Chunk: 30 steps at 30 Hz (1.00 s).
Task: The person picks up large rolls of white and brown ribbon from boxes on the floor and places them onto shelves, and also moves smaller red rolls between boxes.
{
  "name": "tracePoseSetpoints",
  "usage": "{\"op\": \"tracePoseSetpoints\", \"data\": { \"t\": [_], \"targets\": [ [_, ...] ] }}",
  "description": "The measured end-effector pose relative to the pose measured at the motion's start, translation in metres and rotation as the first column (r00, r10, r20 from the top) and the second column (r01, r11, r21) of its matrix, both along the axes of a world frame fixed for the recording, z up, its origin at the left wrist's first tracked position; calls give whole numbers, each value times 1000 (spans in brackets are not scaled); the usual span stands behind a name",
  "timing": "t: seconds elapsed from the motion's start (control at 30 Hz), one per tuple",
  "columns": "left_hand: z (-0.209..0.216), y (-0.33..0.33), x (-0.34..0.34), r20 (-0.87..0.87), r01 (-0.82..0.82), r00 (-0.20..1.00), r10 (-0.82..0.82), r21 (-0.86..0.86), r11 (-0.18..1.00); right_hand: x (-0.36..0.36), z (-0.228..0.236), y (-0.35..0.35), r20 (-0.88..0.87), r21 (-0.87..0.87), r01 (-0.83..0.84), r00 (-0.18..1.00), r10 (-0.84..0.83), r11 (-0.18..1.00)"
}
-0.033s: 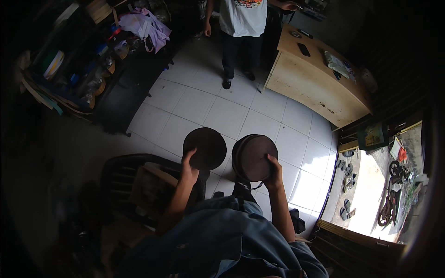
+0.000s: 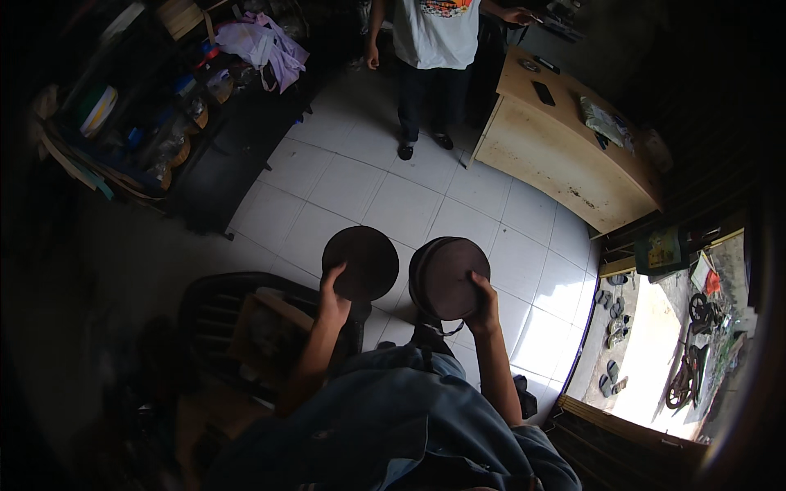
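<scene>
A flat, dark brown round disc (image 2: 364,258) is gripped at its lower left edge by my left hand (image 2: 333,299), the thumb lying across its face. To the right, my right hand (image 2: 485,308) holds a dark brown round drum-shaped thing (image 2: 446,277) by its right side, thumb on the flat face. Its deeper side wall shows along the left, and a thin strap or ribbon (image 2: 450,331) hangs below it. Both pieces are in the air in front of my body, apart from each other and about the same width. Most of my fingers are hidden behind them.
Below my left arm is a dark slatted chair (image 2: 214,304) bearing a box (image 2: 274,327). A cluttered shelf (image 2: 176,131) stands at left, a wooden desk (image 2: 557,159) at far right. Another person (image 2: 434,74) stands ahead on the tiled floor (image 2: 393,200). Sandals (image 2: 610,379) lie outside the doorway.
The room has shifted slightly to the right and down in the picture. My hands keep their grips on the two round pieces, almost unmoved.
</scene>
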State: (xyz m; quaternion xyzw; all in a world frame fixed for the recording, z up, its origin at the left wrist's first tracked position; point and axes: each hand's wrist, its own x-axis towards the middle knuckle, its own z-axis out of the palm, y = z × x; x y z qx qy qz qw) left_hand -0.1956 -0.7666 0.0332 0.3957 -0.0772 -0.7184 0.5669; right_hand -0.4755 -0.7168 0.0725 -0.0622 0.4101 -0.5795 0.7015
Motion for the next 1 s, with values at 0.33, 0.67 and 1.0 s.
{"op": "tracePoseSetpoints", "data": {
  "t": [0.33, 0.67, 1.0],
  "targets": [
    [-62, -67, 15, 88, -360, 924, 373, -136, 923, -13, 0, -212, 30, -62, -435, 899, 437, 899],
    [-37, -180, 38, 25, -552, 830, 558, -114, 826, 52, -1, -375, 32, -63, -572, 818, 574, 818],
    [20, -420, 123, 47, -315, 944, 326, -163, 935, 119, 14, -544, 16, -35, -349, 937, 350, 936]
  ]
}}
